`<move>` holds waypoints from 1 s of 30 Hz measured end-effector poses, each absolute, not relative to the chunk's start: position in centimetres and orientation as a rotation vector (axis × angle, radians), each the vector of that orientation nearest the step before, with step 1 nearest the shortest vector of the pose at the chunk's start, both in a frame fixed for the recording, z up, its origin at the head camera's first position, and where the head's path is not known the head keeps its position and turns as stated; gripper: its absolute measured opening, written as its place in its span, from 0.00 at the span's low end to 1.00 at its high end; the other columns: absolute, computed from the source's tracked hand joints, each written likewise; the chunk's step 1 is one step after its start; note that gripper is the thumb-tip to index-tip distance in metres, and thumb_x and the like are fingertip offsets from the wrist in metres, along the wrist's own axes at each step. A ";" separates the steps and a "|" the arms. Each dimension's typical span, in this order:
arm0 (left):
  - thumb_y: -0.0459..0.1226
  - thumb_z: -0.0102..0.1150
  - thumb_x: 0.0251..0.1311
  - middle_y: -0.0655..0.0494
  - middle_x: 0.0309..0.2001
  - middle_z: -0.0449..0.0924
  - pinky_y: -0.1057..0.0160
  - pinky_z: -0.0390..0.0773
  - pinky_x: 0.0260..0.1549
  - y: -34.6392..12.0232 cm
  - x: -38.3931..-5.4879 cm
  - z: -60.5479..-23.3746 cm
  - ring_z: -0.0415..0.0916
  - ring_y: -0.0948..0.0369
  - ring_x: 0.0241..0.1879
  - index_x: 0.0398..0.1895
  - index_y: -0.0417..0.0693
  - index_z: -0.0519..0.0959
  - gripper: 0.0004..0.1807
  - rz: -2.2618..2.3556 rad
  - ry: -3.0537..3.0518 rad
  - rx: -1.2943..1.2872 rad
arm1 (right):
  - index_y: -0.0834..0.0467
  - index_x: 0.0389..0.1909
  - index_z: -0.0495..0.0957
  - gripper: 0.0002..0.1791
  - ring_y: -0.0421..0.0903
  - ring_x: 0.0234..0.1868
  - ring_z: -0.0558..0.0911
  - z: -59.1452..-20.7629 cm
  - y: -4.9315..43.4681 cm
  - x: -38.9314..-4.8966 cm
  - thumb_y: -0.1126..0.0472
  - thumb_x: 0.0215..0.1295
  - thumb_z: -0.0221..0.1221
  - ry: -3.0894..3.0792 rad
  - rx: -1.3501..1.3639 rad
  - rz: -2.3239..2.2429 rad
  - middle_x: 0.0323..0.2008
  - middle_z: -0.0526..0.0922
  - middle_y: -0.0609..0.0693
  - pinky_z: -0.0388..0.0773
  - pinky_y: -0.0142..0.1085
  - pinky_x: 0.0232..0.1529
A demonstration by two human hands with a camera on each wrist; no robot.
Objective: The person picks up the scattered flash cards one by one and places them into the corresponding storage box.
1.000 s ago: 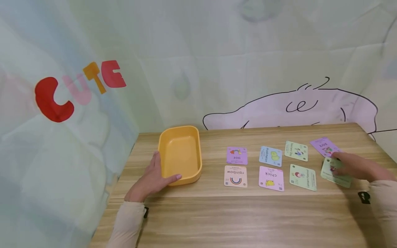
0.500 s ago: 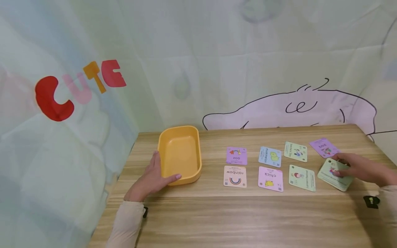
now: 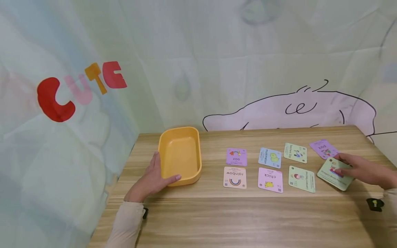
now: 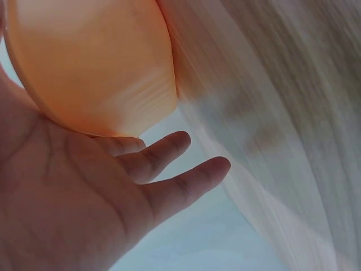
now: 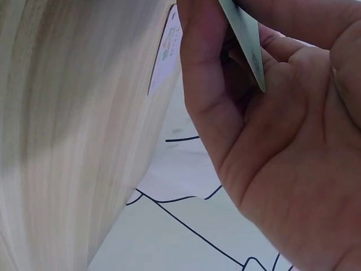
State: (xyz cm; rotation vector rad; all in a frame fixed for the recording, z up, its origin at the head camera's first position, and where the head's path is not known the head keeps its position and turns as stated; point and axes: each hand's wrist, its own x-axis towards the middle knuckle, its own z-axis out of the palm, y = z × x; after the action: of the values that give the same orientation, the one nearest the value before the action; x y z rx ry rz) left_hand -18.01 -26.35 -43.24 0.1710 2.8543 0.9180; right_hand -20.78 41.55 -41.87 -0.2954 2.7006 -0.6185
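My left hand (image 3: 150, 177) lies against the near-left corner of a yellow-orange tray (image 3: 200, 165), thumb along the near rim. In the left wrist view, the fingers (image 4: 186, 183) are extended beside the tray wall (image 4: 113, 73). At the right, my right hand (image 3: 363, 168) pinches a green flashcard (image 3: 336, 172), picture side up, its lettering seemingly Dragon Boat Festival. The right wrist view has this card (image 5: 248, 42) edge-on between thumb and curled fingers. Behind it lies a purple "park" card (image 3: 323, 148), and to its left a green Lantern Festival card (image 3: 302, 178).
More flashcards lie in two rows: a Teachers' Day card (image 3: 295, 152), a muskmelon card (image 3: 270, 157), a chick card (image 3: 270, 180), a purple "zoo" card (image 3: 236, 157) and a rainbow card (image 3: 234, 177). A printed curtain (image 3: 217, 69) hangs behind the wooden table (image 3: 217, 220).
The green card in my right hand has turned slightly and shifted a little left, with more of its face showing. My left hand and the tray keep their place.
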 end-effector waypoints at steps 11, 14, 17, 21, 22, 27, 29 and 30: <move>0.66 0.67 0.52 0.35 0.80 0.29 0.38 0.54 0.72 -26.5 -17.9 -43.3 0.40 0.38 0.78 0.80 0.40 0.27 0.73 0.939 2.833 0.158 | 0.68 0.50 0.69 0.16 0.39 0.39 0.73 -41.3 40.9 -20.8 0.60 0.73 0.58 2.642 -0.291 -0.729 0.45 0.76 0.56 0.76 0.33 0.35; 0.66 0.67 0.53 0.35 0.80 0.27 0.38 0.52 0.73 -26.4 -17.9 -43.2 0.38 0.38 0.79 0.80 0.39 0.25 0.74 0.925 2.826 0.149 | 0.67 0.50 0.70 0.15 0.36 0.37 0.72 -41.5 40.8 -20.8 0.59 0.73 0.58 2.675 -0.313 -0.752 0.42 0.77 0.53 0.76 0.33 0.34; 0.66 0.67 0.52 0.35 0.80 0.28 0.37 0.53 0.72 -26.3 -17.9 -43.1 0.38 0.38 0.79 0.80 0.40 0.25 0.74 0.931 2.829 0.150 | 0.67 0.50 0.71 0.15 0.33 0.35 0.72 -41.7 40.6 -20.7 0.59 0.74 0.58 2.700 -0.334 -0.792 0.40 0.76 0.51 0.77 0.33 0.32; 0.66 0.68 0.51 0.37 0.81 0.32 0.37 0.55 0.71 -26.3 -18.0 -43.2 0.42 0.39 0.78 0.81 0.42 0.28 0.73 0.961 2.843 0.175 | 0.66 0.49 0.71 0.13 0.33 0.34 0.73 -41.8 40.3 -20.7 0.60 0.74 0.58 2.708 -0.353 -0.830 0.39 0.76 0.51 0.78 0.33 0.31; 0.66 0.68 0.51 0.37 0.81 0.33 0.37 0.55 0.71 -26.3 -18.0 -43.2 0.43 0.39 0.78 0.81 0.42 0.28 0.73 0.968 2.848 0.183 | 0.66 0.48 0.70 0.13 0.33 0.33 0.73 -41.8 40.2 -20.7 0.60 0.74 0.57 2.709 -0.359 -0.835 0.39 0.76 0.50 0.78 0.33 0.31; 0.66 0.69 0.51 0.37 0.80 0.34 0.36 0.56 0.71 -26.3 -18.0 -43.4 0.44 0.39 0.77 0.81 0.43 0.30 0.72 0.985 2.852 0.201 | 0.65 0.47 0.70 0.12 0.33 0.34 0.73 -41.9 39.9 -21.0 0.61 0.74 0.57 2.702 -0.366 -0.868 0.39 0.76 0.50 0.79 0.34 0.32; 0.66 0.69 0.51 0.38 0.80 0.34 0.36 0.56 0.71 -26.3 -18.0 -43.3 0.44 0.40 0.77 0.81 0.43 0.30 0.72 0.994 2.846 0.200 | 0.65 0.47 0.70 0.12 0.33 0.35 0.73 -41.9 39.8 -21.2 0.61 0.74 0.57 2.700 -0.369 -0.878 0.39 0.76 0.50 0.79 0.34 0.33; 0.65 0.69 0.51 0.38 0.80 0.35 0.36 0.56 0.71 -26.3 -18.0 -43.3 0.45 0.40 0.77 0.81 0.43 0.30 0.72 0.996 2.843 0.200 | 0.65 0.47 0.70 0.12 0.33 0.35 0.73 -41.9 39.7 -21.2 0.61 0.74 0.57 2.699 -0.372 -0.878 0.40 0.76 0.50 0.79 0.34 0.33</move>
State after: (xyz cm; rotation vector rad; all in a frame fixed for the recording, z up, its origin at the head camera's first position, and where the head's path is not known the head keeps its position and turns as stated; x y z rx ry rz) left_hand -17.99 -26.33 -43.30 0.1996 2.8432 0.9955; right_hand -21.23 39.73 -41.87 -0.3722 2.6995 -0.8782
